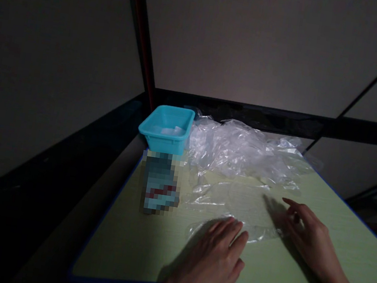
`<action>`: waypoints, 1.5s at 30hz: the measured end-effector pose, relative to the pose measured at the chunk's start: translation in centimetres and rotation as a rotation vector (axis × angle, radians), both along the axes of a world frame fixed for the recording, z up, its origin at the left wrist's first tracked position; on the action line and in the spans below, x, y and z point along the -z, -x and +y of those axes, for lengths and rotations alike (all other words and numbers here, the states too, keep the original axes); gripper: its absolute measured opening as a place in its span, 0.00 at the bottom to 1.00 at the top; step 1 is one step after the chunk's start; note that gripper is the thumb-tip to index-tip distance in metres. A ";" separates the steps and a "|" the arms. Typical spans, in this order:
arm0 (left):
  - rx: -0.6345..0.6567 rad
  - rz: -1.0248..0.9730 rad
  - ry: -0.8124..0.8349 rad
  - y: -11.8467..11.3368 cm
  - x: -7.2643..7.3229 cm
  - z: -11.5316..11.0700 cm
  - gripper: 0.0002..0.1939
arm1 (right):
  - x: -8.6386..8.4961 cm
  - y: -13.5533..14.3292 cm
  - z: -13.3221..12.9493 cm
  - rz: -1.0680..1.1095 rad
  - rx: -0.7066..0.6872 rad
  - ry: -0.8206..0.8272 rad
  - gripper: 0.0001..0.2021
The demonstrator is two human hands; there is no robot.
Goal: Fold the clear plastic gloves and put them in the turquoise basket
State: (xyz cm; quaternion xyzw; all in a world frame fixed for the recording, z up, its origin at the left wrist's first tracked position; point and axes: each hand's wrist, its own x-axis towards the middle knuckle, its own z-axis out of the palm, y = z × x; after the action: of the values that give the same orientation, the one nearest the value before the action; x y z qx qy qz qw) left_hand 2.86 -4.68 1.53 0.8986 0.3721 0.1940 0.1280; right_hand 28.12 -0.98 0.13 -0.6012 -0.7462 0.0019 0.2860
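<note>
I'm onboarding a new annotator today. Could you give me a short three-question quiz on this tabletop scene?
1. True or false: both hands rest on the flat clear plastic sheet on the table.
2. What stands at the table's far left corner? A) a turquoise tub B) a metal bowl C) a cardboard box
3. Fill in: behind the flat sheet lies a crumpled heap of clear ____.

Key
1. True: the left hand lies palm down on its near edge, and the right hand touches its right side with its fingertips.
2. A: the turquoise tub, with something pale inside.
3. Plastic: the plastic heap sits right of the tub.
</note>
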 end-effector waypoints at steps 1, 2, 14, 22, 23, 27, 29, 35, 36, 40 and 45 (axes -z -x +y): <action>0.001 0.003 0.005 0.0 0.0 0.0 0.19 | -0.2 0.2 -0.3 0.019 0.007 -0.028 0.18; 0.004 0.005 0.009 0.0 0.0 0.0 0.19 | -0.4 0.4 -0.6 0.033 0.011 -0.052 0.17; -0.010 -0.012 0.043 -0.2 0.0 -0.1 0.14 | 0.7 4.7 -5.6 -0.329 -0.351 0.005 0.29; -0.010 -0.024 0.072 -0.1 0.3 -0.2 0.18 | 1.2 4.9 -5.7 -0.458 -0.434 0.083 0.39; -0.012 -0.023 0.074 -0.1 0.3 -0.2 0.19 | 1.2 4.9 -5.6 -0.459 -0.447 0.086 0.39; -0.012 -0.028 0.069 -0.1 0.2 -0.1 0.19 | 1.2 5.1 -5.6 -0.454 -0.467 0.092 0.40; -0.007 -0.028 0.062 -0.1 0.2 0.0 0.18 | 1.1 5.1 -5.7 -0.463 -0.461 0.098 0.40; -0.011 -0.010 0.062 0.0 0.2 -0.1 0.14 | 0.8 5.5 -5.7 -0.503 -0.437 0.089 0.40; -0.010 -0.008 0.062 0.0 0.2 -0.1 0.13 | 0.8 5.5 -5.7 -0.498 -0.436 0.086 0.40; -0.011 -0.011 0.059 0.0 0.0 -0.1 0.11 | 0.9 5.4 -5.7 -0.470 -0.438 0.083 0.40; -0.018 -0.010 0.041 -0.1 0.0 0.0 0.12 | 1.2 5.3 -5.7 -0.459 -0.450 0.081 0.41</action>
State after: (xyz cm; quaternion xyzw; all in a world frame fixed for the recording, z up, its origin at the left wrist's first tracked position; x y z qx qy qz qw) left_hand 2.95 -4.68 1.54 0.8914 0.3834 0.1920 0.1467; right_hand 22.85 -6.67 -1.07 -0.4166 -0.9048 -0.0407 0.0786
